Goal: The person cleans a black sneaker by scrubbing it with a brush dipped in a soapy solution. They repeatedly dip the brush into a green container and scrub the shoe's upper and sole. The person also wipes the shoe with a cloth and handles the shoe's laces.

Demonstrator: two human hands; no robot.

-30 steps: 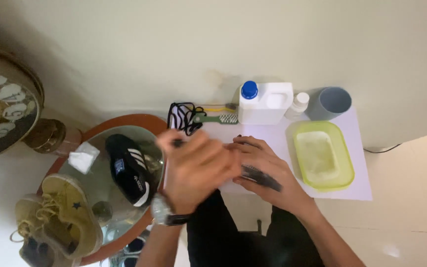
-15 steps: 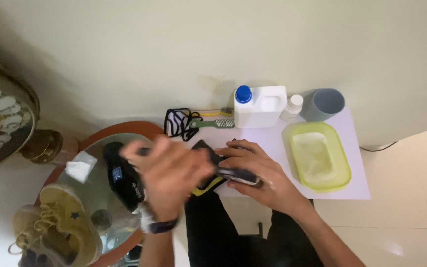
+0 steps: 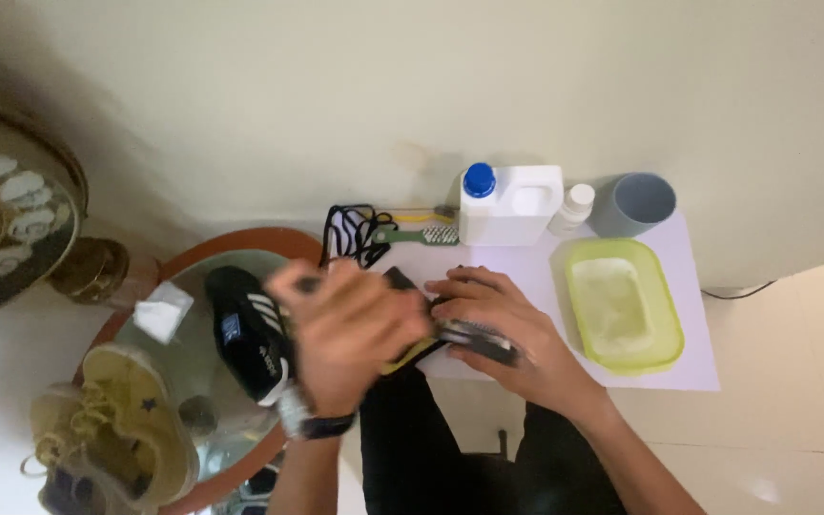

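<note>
Both hands meet over a dark shoe with a yellow sole [image 3: 412, 351]: the blurred left hand [image 3: 350, 334] is closed on a small dark tool, and the right hand [image 3: 503, 329] clamps the shoe against the white surface [image 3: 698, 372]. Left of them lies a black sneaker [image 3: 250, 334]; beyond them stands a white jug [image 3: 512, 205]; right sits a green tub [image 3: 627, 305].

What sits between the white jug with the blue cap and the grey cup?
A small white bottle stands between the white jug and grey cup, seen in the head view.
</note>
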